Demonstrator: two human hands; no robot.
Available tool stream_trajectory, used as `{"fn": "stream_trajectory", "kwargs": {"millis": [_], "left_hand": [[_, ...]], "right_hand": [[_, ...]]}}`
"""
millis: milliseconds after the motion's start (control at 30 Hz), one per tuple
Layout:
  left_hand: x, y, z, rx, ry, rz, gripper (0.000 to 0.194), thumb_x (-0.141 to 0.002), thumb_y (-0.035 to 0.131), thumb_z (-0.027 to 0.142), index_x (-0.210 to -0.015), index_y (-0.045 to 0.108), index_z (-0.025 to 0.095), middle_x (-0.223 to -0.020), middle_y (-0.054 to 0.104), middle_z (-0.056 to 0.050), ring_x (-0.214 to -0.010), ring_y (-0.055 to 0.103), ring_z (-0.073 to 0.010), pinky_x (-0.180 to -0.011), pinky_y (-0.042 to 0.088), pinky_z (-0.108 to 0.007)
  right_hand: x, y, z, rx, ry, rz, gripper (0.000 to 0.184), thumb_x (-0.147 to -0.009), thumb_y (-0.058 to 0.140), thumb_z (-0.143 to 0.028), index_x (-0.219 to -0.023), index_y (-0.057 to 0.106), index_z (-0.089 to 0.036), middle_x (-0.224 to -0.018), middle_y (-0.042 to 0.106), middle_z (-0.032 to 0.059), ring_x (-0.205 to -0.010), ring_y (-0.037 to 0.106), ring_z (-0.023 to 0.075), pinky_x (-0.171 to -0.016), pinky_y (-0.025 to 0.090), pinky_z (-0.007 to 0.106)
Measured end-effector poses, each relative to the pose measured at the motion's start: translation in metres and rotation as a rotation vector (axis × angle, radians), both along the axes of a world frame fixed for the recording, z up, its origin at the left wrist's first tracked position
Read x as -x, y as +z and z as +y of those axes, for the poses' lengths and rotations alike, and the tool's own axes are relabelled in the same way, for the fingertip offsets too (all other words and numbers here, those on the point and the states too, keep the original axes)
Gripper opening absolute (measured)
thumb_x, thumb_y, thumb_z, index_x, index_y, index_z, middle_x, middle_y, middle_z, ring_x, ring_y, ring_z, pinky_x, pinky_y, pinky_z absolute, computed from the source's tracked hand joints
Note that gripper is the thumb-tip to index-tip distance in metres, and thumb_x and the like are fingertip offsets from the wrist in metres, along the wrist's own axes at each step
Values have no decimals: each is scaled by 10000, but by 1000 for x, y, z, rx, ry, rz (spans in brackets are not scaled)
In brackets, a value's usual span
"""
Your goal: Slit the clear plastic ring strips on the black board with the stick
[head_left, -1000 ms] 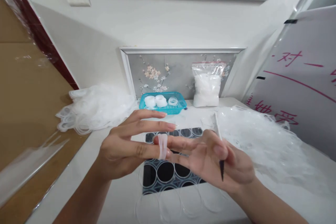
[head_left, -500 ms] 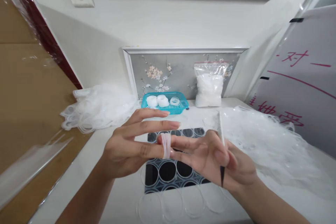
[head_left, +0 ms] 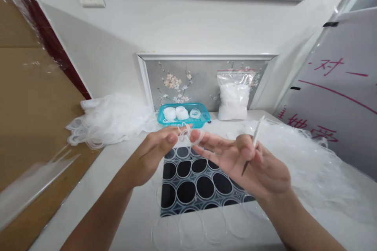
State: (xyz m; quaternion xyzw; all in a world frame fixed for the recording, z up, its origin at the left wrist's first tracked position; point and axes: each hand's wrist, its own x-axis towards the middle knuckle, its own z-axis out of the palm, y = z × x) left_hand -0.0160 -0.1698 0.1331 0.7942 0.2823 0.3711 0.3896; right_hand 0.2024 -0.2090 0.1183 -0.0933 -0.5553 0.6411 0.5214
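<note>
Several thin white rings (head_left: 184, 131) hang in a loose bunch between my two hands. They are around or at the fingertips of my left hand (head_left: 151, 149), whose fingers are held close together. My right hand (head_left: 250, 160) pinches a slim pointed tool (head_left: 255, 135), pale at the upper end and dark at the tip, between thumb and bent finger. Its other fingers stretch left into the rings. Which fingers pass through which ring is hard to make out. Below lies a black sheet (head_left: 187, 192) with rows of clear round outlines.
A blue tray (head_left: 160, 119) with stacks of white rings stands at the back, beside a zip bag (head_left: 234, 102) of white material. Heaps of translucent ring pieces lie left (head_left: 112, 119) and right (head_left: 306, 164). Cardboard (head_left: 35, 98) borders the left side.
The rings, a tight band around the fingers before, now hang looser and higher. My left hand has turned and its fingers have come together. The tool in my right hand has tilted.
</note>
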Motion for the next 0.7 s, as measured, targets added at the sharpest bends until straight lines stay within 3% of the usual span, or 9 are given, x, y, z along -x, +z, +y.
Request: {"fn": "stream_trajectory", "kwargs": {"millis": [133, 267, 367, 467, 567, 633, 700], "left_hand": [[-7, 3, -2, -44, -25, 97, 401, -983, 384, 467, -1100, 713, 270, -1099, 711, -47, -1120, 604, -222, -1003, 457, -342], [-8, 6, -5, 3, 23, 238, 264, -891, 588, 426, -1047, 732, 270, -1069, 723, -36, -1033, 643, -228, -905, 507, -338], [-6, 7, -4, 50, 36, 269, 190, -840, 663, 395, -955, 759, 280, -958, 744, -12, -900, 675, -196, -816, 525, -298], [-3, 7, 0, 64, -29, 246, 140, -840, 670, 369, -878, 778, 287, -849, 717, -11, -787, 659, -158, -752, 525, -270], [-1, 6, 4, 8, -34, 177, 133, -819, 695, 390, -813, 781, 288, -1001, 668, -44, -965, 626, -198, -841, 526, -323], [1, 6, 6, -17, 38, 154, 166, -810, 700, 420, -773, 777, 277, -1164, 615, -65, -1158, 541, -253, -943, 493, -392], [1, 5, 9, -14, 96, 148, 208, -802, 701, 447, -742, 769, 259, -1210, 586, -75, -1219, 489, -280, -994, 455, -437]], "right_hand": [[-5, 2, 5, -31, -90, 1, 118, -804, 672, -518, -744, 708, -423, -1148, 706, -78, -1346, 453, 239, -1121, 341, 538], [-11, 3, 10, -49, -177, 8, 74, -829, 655, -482, -792, 715, -457, -1173, 695, -90, -1381, 406, 233, -1142, 309, 551], [-12, 0, 15, -49, -206, 22, 90, -848, 651, -465, -815, 727, -431, -1182, 696, -74, -1376, 414, 239, -1147, 299, 546], [-11, -4, 22, -24, -206, -11, 68, -847, 680, -406, -828, 744, -395, -1178, 704, -52, -1344, 460, 235, -1134, 332, 507], [-15, -9, 29, 32, -231, -194, 78, -821, 720, -385, -852, 760, -326, -1104, 735, -8, -1233, 571, 236, -1094, 390, 475], [-20, -12, 34, 62, -208, -383, 133, -805, 738, -383, -879, 765, -276, -1039, 754, 27, -1117, 643, 224, -1029, 453, 436], [-25, -14, 39, 55, -173, -547, 189, -797, 743, -391, -901, 765, -235, -999, 760, 55, -1004, 682, 207, -926, 511, 382]]}}
